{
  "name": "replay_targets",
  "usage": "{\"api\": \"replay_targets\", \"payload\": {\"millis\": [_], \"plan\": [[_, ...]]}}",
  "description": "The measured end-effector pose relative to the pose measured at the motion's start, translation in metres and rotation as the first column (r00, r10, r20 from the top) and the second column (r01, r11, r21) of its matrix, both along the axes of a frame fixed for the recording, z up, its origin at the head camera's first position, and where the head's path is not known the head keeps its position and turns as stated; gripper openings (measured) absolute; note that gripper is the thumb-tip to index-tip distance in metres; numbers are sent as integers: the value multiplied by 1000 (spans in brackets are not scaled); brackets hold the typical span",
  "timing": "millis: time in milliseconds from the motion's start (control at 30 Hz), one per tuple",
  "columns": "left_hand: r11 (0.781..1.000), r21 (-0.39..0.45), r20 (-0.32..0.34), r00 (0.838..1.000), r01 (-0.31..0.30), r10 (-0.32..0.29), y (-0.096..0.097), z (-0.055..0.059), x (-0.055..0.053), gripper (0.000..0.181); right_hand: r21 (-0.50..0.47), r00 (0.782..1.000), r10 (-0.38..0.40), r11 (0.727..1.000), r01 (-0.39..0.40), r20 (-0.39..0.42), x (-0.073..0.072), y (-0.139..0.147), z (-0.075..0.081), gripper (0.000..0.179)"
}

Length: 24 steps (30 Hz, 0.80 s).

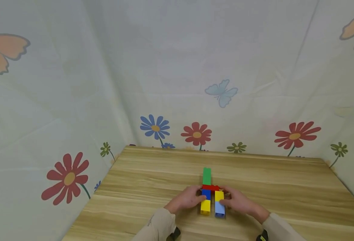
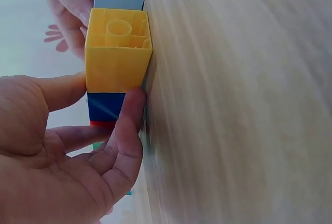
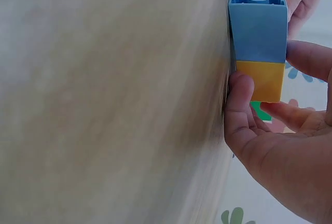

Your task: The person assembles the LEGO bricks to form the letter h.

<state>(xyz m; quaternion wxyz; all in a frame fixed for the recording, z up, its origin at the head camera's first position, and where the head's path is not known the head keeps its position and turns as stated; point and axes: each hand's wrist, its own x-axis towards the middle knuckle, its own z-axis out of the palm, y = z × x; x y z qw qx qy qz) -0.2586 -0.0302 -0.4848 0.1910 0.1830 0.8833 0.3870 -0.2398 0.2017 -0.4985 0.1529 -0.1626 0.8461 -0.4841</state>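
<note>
Toy building bricks lie on the wooden table in one shape. A green brick (image 1: 207,176) points away at the far end, with a red brick (image 1: 214,188) set crosswise at its near end. Below the red one, the left leg is a blue brick (image 1: 206,194) and a yellow brick (image 1: 205,207). My left hand (image 1: 191,197) grips this leg between thumb and fingers. The right leg, a yellow brick (image 3: 262,81) and a light blue brick (image 3: 259,32), is held by my right hand (image 1: 239,201). Whether that leg is joined to the red brick I cannot tell.
The wooden table (image 1: 152,177) carries the bricks near its middle. A white cloth (image 1: 170,67) printed with flowers and butterflies hangs behind the table and at its sides. The two brick legs lie side by side with a narrow gap between them.
</note>
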Motion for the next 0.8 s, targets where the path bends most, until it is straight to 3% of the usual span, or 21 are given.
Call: {"api": "replay_targets", "payload": {"millis": [333, 800], "plan": [[999, 44, 36, 999, 0, -2, -1, -4, -5, 38, 33, 1000, 8, 999, -9, 28, -3, 1, 6, 59], [999, 45, 25, 1000, -2, 0, -6, -3, -5, 39, 24, 999, 25, 999, -25, 30, -4, 1, 8, 61]]}}
